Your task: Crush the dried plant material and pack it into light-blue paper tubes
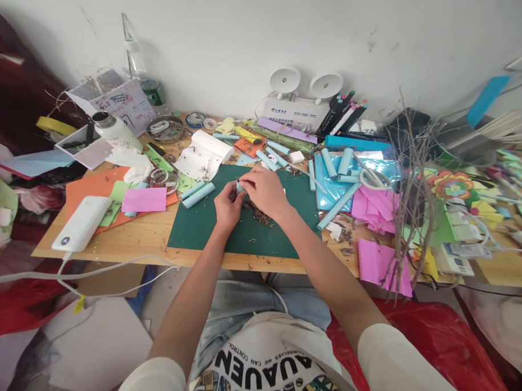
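Note:
Both my hands meet over the dark green cutting mat point(211, 234). My left hand point(227, 206) and my right hand point(265, 189) are closed together round a small light blue paper roll point(239, 187), fingers pinching its ends. A heap of brown dried bits point(258, 212) lies on the mat just under my right hand. Two finished blue rolls point(197, 193) lie on the mat left of my hands.
More blue rolls point(335, 167) and blue sheets sit right of the mat, with scissors point(374, 178) and pink paper point(375, 206). A dry twig bundle point(409, 196) stands at the right. A white power bank point(81, 223), orange paper point(89, 187) and a bottle point(115, 131) are at the left.

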A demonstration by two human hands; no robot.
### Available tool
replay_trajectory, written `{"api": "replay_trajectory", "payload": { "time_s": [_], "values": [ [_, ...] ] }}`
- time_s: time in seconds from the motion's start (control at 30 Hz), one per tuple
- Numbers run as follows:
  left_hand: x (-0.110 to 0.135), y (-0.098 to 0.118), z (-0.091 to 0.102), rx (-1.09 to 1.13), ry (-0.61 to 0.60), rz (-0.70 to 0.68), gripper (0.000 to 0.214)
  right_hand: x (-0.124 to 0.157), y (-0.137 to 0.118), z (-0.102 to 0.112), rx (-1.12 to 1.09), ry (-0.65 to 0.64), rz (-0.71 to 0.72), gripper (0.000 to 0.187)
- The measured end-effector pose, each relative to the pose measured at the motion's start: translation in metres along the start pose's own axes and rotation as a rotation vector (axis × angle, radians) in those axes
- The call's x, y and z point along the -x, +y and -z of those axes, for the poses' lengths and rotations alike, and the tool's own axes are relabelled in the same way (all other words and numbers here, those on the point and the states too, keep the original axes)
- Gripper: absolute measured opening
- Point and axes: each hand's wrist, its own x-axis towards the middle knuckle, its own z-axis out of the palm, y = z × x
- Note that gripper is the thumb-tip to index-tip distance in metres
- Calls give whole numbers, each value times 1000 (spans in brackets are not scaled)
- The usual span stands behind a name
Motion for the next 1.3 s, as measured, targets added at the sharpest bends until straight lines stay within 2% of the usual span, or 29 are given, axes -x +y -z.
{"api": "replay_trajectory", "payload": {
  "time_s": [0.1,0.2,0.27,0.3,0.37,0.43,0.53,0.67,0.77,0.9,1.0,1.13,1.3],
  "values": [
    [0,-1,0,-8,8,-3,22,4,-5,5,116,-68,45,24],
    [0,-2,0,15,6,6,23,16,-4,21,77,5,52,28],
    [0,-2,-1,36,4,28,24,30,3,34,101,45,-61,29],
    [0,-3,-2,43,5,41,24,37,8,39,164,17,-161,29],
    [-1,-4,-2,48,7,60,24,54,18,45,338,-103,-399,31],
    [-1,-5,-3,46,10,63,25,71,25,42,471,-241,-578,35],
    [-1,-6,-3,38,16,59,26,90,28,28,548,-337,-675,34],
    [-1,-7,-4,53,20,68,25,101,28,18,558,-235,-736,27],
    [-1,-8,-4,58,9,70,25,103,30,26,498,-36,-676,29],
    [-1,-7,-3,57,6,55,24,93,24,46,239,334,-398,27],
    [-1,-6,-3,58,12,48,24,73,10,55,17,503,-207,20],
    [0,-7,-4,73,9,57,25,40,-10,58,-197,537,-83,23],
    [0,-8,-4,80,3,62,26,11,-22,55,-271,427,-32,32]
  ]
}}
